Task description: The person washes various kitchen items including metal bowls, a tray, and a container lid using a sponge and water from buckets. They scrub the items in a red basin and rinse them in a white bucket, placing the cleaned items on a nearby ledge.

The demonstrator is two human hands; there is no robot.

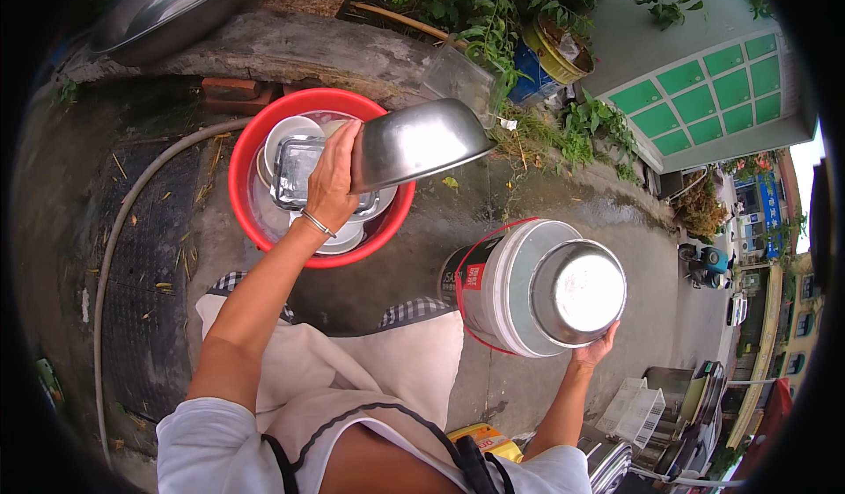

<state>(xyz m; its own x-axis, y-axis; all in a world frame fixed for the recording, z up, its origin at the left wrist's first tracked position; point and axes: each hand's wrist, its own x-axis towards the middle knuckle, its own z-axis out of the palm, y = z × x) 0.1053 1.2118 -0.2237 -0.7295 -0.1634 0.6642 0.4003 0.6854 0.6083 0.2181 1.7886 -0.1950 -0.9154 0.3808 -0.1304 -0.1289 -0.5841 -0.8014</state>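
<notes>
My left hand (335,167) grips a stainless steel bowl (426,139) by its side, tilted with its rim down to the right. Below this hand stands a red plastic basin (245,184) of cloudy water. In it lie white bowls (290,131) and a clear rectangular glass dish (290,171), partly behind my left hand. Farther right, my right hand (596,347) holds the lower edge of a smaller shiny metal bowl (576,293). That bowl covers part of the mouth of a plastic bucket (492,283) with a red handle; whether they touch, I cannot tell.
A hose (135,194) curves along the ground at left. Bricks (232,95) and a concrete ledge (297,42) lie beyond the basin, with a large metal basin (175,9) on the ledge. A yellow pail (558,52) stands by plants. White crates (630,411) sit lower right.
</notes>
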